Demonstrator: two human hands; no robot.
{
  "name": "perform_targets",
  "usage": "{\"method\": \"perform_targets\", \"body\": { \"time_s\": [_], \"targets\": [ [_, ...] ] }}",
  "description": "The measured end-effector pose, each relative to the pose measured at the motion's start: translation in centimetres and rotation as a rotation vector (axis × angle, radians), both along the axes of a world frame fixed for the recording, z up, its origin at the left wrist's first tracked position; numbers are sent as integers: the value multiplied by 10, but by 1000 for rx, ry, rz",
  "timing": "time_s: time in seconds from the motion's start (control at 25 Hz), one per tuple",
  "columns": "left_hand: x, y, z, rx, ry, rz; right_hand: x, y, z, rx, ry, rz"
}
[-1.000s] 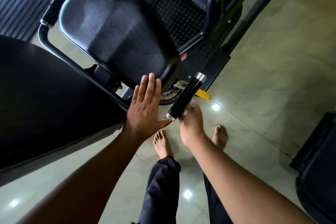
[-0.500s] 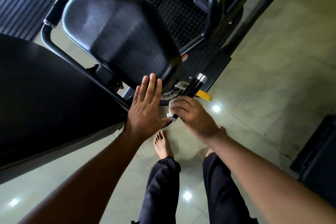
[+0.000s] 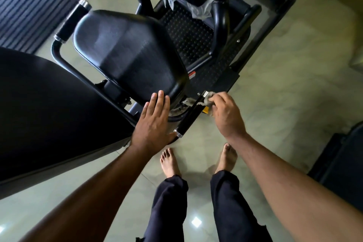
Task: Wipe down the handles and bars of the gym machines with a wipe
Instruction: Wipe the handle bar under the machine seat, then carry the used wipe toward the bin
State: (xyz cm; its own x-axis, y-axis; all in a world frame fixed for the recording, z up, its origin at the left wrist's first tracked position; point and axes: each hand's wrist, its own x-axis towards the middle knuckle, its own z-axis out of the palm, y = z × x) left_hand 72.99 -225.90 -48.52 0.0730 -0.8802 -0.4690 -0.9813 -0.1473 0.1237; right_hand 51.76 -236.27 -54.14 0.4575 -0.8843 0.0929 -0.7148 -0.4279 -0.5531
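While left hand [image 3: 155, 122] lies flat on glossy seat [image 3: 127, 55], right hand [image 3: 225, 114] pinches wipe [image 3: 208, 98] — crumpled — on handle [image 3: 190, 117].

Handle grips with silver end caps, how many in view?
2: the left grip beside the seat; the right grip, its far end touched by the wipe in the right hand. Others may be hidden.

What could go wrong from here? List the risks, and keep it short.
1. The wipe is bunched at the top cap of the near handle, so the handle's lower stretch and bottom cap may go unwiped.
2. The far handle, beyond the seat, may be forgotten.
3. Bare feet stand on a glossy floor, close under the near handle's metal end. A stubbed toe or a slip seems possible.
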Motion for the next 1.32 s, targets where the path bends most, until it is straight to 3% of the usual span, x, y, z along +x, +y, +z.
{"method": "perform_targets", "body": {
  "time_s": [0.16, 0.44, 0.56, 0.64, 0.8, 1.0, 1.12, 1.32],
  "targets": [
    [-11, -14, 48, 45, 65, 32, 0, 1, 57, 321, -216, -317],
    [-42, -63, 149, 79, 103, 112, -51, -16, 171, 724, -445, -517],
    [-60, -94, 193, 73, 218, 62, -74, -16, 233, 839, -441, -583],
    [-70, -111, 215, 81, 267, -27, -88, -10, 263, 777, -441, -625],
    [-97, -132, 264, 37, 305, -247, -114, 26, 309, 393, -344, -824],
    [-176, -120, 316, 41, 319, -640, -174, 91, 376, 200, -290, -1075],
    [-253, -91, 342, 31, 232, -932, -223, 175, 419, 115, -257, -1245],
    [-390, 28, 387, -77, 305, -1309, -302, 362, 448, 97, -256, -1563]
  ]
}}
